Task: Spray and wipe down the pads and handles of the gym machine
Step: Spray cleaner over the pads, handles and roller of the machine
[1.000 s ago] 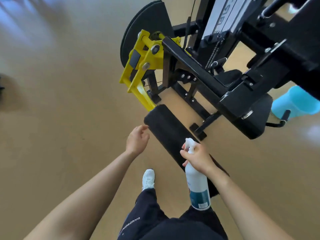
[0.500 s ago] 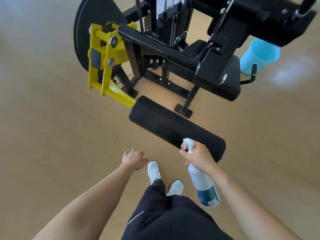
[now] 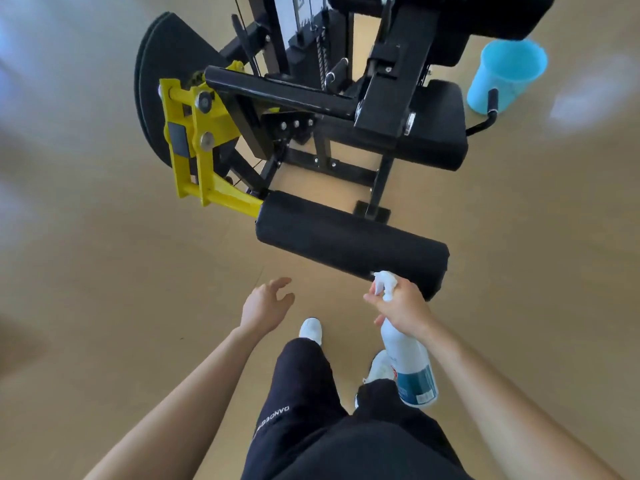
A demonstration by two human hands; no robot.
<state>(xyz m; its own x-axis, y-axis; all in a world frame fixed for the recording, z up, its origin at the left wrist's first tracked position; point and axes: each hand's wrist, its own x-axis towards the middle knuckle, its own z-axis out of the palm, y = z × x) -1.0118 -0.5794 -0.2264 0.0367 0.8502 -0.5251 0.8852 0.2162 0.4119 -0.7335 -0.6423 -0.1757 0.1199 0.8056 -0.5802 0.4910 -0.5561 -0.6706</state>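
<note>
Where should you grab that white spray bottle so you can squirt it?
Grab the spray bottle by its thin neck just under the white nozzle, coming from behind, as the right hand does. The neck is narrow enough for fingers to wrap, leaving one on the trigger and the nozzle aimed at the black roller pad.

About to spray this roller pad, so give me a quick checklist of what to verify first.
1. Spray bottle gripped by right hand: ok.
2. Nozzle facing the roller pad: ok.
3. Left hand clear of the pad: ok, open and apart from it.
4. Wiping cloth ready: not ok, none in view.
5. Liquid left in bottle: cannot tell.
6. Bucket out of the way: ok, beyond the seat pad.
</note>
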